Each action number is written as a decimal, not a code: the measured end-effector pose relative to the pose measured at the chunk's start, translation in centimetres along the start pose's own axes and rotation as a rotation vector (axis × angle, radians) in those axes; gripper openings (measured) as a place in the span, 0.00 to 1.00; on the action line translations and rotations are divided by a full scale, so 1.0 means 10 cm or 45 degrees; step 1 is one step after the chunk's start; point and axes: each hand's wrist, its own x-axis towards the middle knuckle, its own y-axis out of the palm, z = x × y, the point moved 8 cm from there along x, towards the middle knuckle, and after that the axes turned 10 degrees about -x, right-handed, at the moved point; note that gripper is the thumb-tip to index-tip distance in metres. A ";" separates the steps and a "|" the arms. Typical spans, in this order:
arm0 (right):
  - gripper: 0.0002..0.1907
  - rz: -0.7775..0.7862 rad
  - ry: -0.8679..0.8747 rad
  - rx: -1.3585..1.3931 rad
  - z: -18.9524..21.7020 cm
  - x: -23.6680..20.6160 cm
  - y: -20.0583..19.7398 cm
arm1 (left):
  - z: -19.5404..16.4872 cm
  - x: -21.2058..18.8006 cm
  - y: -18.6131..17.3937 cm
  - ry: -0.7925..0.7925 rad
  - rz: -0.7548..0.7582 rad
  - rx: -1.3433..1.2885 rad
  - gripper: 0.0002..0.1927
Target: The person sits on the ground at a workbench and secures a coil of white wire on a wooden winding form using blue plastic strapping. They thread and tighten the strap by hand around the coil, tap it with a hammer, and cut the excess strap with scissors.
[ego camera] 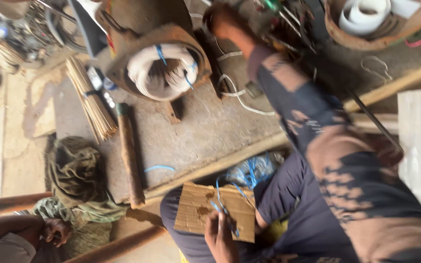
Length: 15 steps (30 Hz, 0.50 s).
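A piece of brown cardboard [205, 209] lies on my lap with thin blue strings [230, 192] across it. My left hand [220, 238] rests on the cardboard's near edge and pinches one blue string. My right arm, in a dark patterned sleeve, stretches far across the workbench. My right hand [220, 22] is blurred among cables and tools at the back, and whether it holds anything is unclear. To its left stands a rusty motor housing [137, 44] with a white winding [162, 70] bound by blue ties.
On the bench [205, 126] lie a bundle of thin sticks [91, 100], a wooden-handled tool [130, 151] and one loose blue string [159, 168]. A basket of white tape rolls [366, 17] sits top right, a white board [420, 146] at right. Another person's hand [57, 231] and a green cloth [76, 170] are lower left.
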 end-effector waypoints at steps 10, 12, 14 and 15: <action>0.06 -0.176 0.217 0.298 -0.11 0.08 -0.12 | -0.03 0.32 -0.49 0.016 -0.329 -0.109 0.07; 0.03 -0.119 0.237 0.397 -0.21 -0.20 -0.41 | -0.20 0.22 -0.14 0.035 -0.261 0.006 0.06; 0.02 -0.047 0.182 0.574 -0.25 -0.58 -0.79 | -0.45 0.14 0.33 0.073 -0.095 0.206 0.06; 0.04 0.015 0.126 0.702 -0.22 -0.83 -0.99 | -0.60 0.11 0.58 0.141 -0.003 0.251 0.06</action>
